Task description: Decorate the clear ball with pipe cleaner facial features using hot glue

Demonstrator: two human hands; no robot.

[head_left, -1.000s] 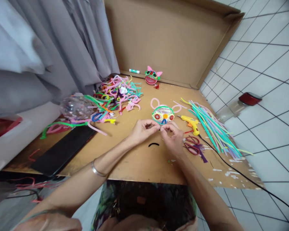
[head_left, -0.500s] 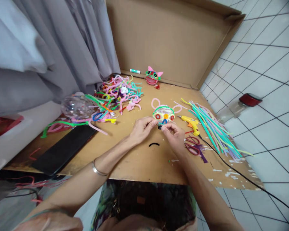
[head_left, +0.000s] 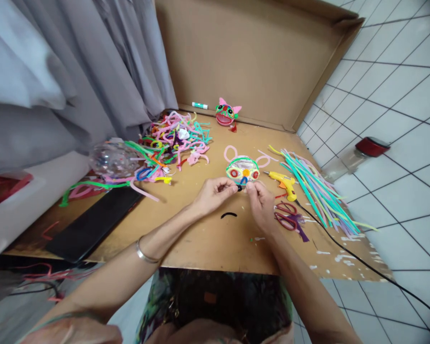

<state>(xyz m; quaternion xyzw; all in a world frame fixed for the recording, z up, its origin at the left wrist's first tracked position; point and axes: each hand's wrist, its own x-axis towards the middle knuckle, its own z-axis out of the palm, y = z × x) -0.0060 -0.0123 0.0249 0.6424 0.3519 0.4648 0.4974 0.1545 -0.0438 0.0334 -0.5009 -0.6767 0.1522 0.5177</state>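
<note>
My left hand [head_left: 215, 193] pinches a small black coiled piece [head_left: 240, 188] between thumb and fingertips. Close to its right side, my right hand [head_left: 260, 196] has its fingertips pressed together at the same piece. Just beyond both hands lies a round face [head_left: 242, 165] with a green rim, red-centred yellow eyes, an orange nose, a blue bent piece and pink loop ears. A short curved black strip [head_left: 229, 215] rests on the table nearer to me.
Right of my hands are a yellow glue gun [head_left: 284, 184], red-handled scissors [head_left: 285, 216] and a bundle of pipe cleaners [head_left: 317, 193]. Tangled pieces [head_left: 179, 136] and a black phone-like slab [head_left: 93, 224] lie left. A finished-looking pink-eared face [head_left: 226, 113] stands behind.
My right fingertips have shifted slightly up and right, and my left fingertips have moved right to the black piece. The view has shifted slightly.
</note>
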